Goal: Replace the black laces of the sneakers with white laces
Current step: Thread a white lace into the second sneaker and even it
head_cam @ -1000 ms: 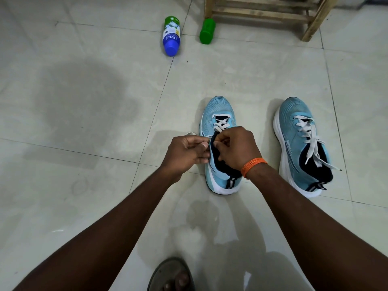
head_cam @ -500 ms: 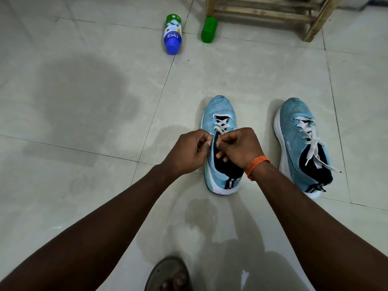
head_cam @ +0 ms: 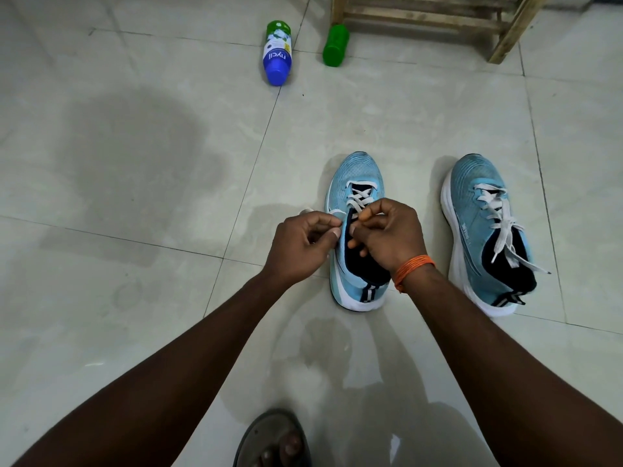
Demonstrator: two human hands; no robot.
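I'm midway through threading the white lace [head_cam: 359,198] up the left sneaker [head_cam: 357,170], which sits just ahead of me; the right sneaker [head_cam: 478,183] is already laced. My left hand [head_cam: 303,246] and right hand [head_cam: 387,237] each pinch a lace end. Next, I judge, those ends need feeding through the upper eyelets.

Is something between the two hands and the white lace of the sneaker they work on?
Nothing visible. The left hand and right hand each pinch the white lace over the sneaker. The upper eyelets are hidden under the fingers.

Blue bottle [head_cam: 277,53] lying on tiled floor [head_cam: 135,163], well ahead of left hand [head_cam: 303,244]. Green bottle [head_cam: 335,45] lying right of it, by wooden rack [head_cam: 438,15]. Sandal [head_cam: 269,429] showing well behind left hand.
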